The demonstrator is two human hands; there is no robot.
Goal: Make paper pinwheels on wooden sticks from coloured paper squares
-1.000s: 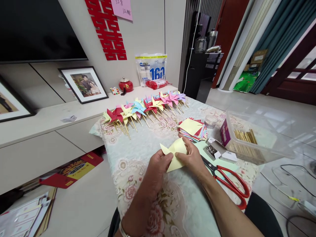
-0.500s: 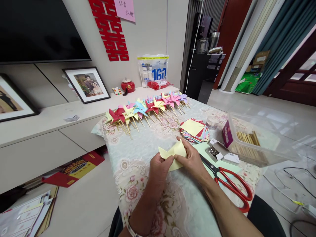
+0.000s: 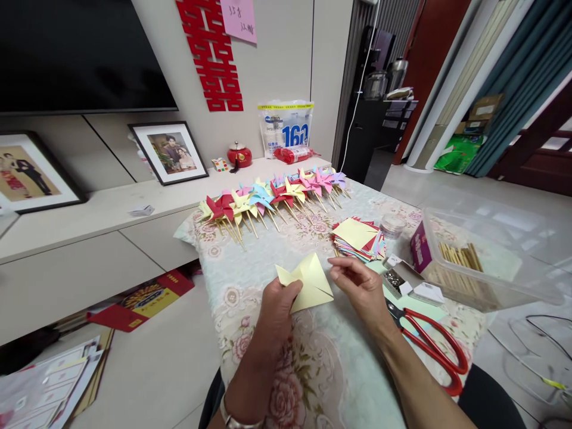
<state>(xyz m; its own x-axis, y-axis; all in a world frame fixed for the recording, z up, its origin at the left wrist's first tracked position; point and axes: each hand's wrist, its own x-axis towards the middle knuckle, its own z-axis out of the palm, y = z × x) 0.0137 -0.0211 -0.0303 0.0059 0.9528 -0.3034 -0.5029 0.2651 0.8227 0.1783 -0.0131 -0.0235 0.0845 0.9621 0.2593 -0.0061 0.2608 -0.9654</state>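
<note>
My left hand is closed on a pale yellow square of paper, thumb on top. The paper has slits cut in from its corners, and one side of it bends upward. To its right, my right hand is off the paper, its fingers loosely bent and nothing visible between them. Beyond the hands, a stack of cut paper squares in several colours rests on the table. Red-handled scissors lie beside my right forearm, partly over a pale green sheet.
Several finished paper pinwheels on sticks lie along the table's far side. An open small box of metal pins stands near a clear plastic bin holding wooden sticks. A round clear container sits behind the stack.
My right hand has let go of the yellow paper and moved to the right. The paper has opened out flatter in my left hand. The whole view has shifted slightly.
</note>
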